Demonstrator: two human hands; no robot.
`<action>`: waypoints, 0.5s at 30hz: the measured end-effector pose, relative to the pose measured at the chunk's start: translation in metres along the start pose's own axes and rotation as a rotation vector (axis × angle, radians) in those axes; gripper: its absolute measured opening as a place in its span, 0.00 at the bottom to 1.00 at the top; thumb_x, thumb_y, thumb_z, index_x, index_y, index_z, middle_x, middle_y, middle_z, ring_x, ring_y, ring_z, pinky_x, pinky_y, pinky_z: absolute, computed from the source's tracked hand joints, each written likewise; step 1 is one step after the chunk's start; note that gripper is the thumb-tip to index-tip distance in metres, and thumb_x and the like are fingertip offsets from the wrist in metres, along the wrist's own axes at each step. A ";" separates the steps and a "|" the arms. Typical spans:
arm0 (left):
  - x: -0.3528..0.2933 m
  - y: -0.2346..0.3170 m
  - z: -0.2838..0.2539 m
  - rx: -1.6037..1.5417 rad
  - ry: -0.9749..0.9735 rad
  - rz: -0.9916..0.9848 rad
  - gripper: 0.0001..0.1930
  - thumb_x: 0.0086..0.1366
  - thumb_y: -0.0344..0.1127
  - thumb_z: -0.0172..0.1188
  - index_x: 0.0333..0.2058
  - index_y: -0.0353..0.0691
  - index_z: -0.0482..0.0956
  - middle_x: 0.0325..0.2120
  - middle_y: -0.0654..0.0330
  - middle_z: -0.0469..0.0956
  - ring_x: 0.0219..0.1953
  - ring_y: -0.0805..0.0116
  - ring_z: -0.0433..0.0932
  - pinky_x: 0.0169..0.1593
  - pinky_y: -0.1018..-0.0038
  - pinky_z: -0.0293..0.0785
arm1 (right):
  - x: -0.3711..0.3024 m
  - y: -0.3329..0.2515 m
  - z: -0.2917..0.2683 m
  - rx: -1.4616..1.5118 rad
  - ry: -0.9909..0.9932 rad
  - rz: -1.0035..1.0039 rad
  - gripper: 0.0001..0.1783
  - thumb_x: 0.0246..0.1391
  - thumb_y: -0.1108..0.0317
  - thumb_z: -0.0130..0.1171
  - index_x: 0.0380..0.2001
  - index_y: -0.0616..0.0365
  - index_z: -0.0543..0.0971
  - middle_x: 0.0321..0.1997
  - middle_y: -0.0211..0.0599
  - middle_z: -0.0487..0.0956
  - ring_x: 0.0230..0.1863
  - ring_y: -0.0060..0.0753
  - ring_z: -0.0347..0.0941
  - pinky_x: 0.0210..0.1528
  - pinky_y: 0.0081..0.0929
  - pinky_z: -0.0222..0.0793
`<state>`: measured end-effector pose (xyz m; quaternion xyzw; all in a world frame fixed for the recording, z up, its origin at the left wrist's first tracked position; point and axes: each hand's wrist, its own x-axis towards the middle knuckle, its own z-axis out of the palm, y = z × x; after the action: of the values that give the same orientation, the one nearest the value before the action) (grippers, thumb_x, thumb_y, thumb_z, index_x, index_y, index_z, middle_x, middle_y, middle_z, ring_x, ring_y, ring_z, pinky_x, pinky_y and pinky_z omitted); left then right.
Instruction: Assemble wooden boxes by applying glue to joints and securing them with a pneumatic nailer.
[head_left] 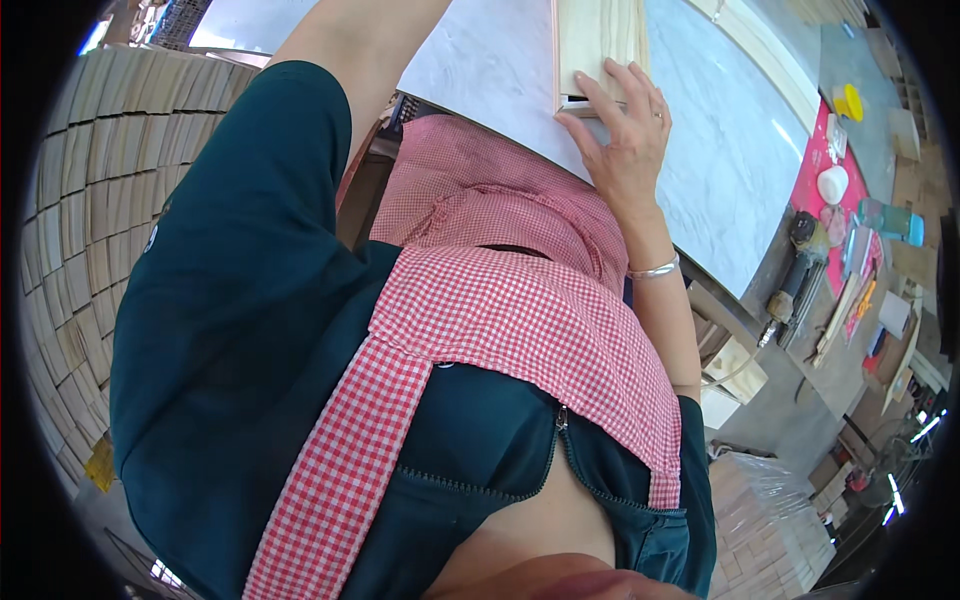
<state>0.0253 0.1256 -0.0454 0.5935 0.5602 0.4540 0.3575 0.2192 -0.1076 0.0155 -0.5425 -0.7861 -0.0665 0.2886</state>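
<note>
A long pale wooden piece, like a narrow box or drawer [600,35], lies on the white marbled tabletop [490,80] and runs out of the picture at the top. Its near end shows a dark slot. On that end rests my right hand [632,130], fingers stretched and spread over the top, thumb by the near edge. A ring and a silver bangle are on this hand and wrist. My left arm [365,45] reaches forward over the table's left part; its hand lies beyond the upper edge, out of sight.
Stacked wooden boards [110,170] rise at the left. On the right side bench are a power tool [795,270], a teal bottle [890,222], a white round container [832,185] and a yellow tape roll [848,102]. Plastic-wrapped wood [770,510] stands at the lower right.
</note>
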 end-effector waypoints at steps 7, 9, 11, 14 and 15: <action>0.023 0.010 0.002 -0.034 0.006 0.089 0.19 0.63 0.40 0.60 0.47 0.30 0.82 0.41 0.50 0.83 0.41 0.59 0.79 0.49 0.71 0.74 | 0.006 0.004 -0.003 -0.034 0.044 0.003 0.19 0.45 0.52 0.75 0.43 0.38 0.88 0.56 0.24 0.79 0.66 0.37 0.69 0.75 0.48 0.49; 0.027 0.011 0.004 -0.040 0.003 0.114 0.19 0.63 0.40 0.60 0.46 0.30 0.82 0.40 0.51 0.83 0.40 0.60 0.79 0.48 0.71 0.74 | 0.006 0.004 -0.001 -0.046 0.057 0.010 0.19 0.45 0.51 0.75 0.43 0.37 0.88 0.55 0.22 0.80 0.65 0.35 0.70 0.75 0.48 0.49; 0.030 0.012 0.004 -0.046 -0.001 0.138 0.19 0.62 0.40 0.61 0.46 0.30 0.83 0.40 0.51 0.84 0.40 0.60 0.80 0.47 0.71 0.75 | 0.004 0.004 0.001 -0.058 0.069 0.017 0.20 0.44 0.50 0.76 0.43 0.36 0.88 0.53 0.21 0.80 0.64 0.34 0.71 0.75 0.49 0.49; 0.033 0.013 0.007 -0.054 -0.006 0.177 0.19 0.61 0.40 0.62 0.45 0.31 0.83 0.39 0.52 0.84 0.39 0.60 0.80 0.47 0.71 0.75 | 0.002 0.009 0.005 -0.059 0.082 0.011 0.19 0.43 0.50 0.76 0.42 0.36 0.88 0.53 0.20 0.81 0.64 0.33 0.71 0.75 0.48 0.48; 0.034 0.014 0.008 -0.057 -0.008 0.189 0.19 0.61 0.40 0.63 0.45 0.31 0.83 0.39 0.52 0.84 0.38 0.60 0.80 0.46 0.71 0.75 | 0.001 0.011 0.005 -0.060 0.089 0.009 0.19 0.43 0.49 0.76 0.41 0.35 0.88 0.52 0.20 0.81 0.63 0.33 0.72 0.75 0.48 0.48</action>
<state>0.0358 0.1583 -0.0306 0.6351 0.4871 0.4992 0.3320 0.2267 -0.1000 0.0093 -0.5508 -0.7679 -0.1126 0.3070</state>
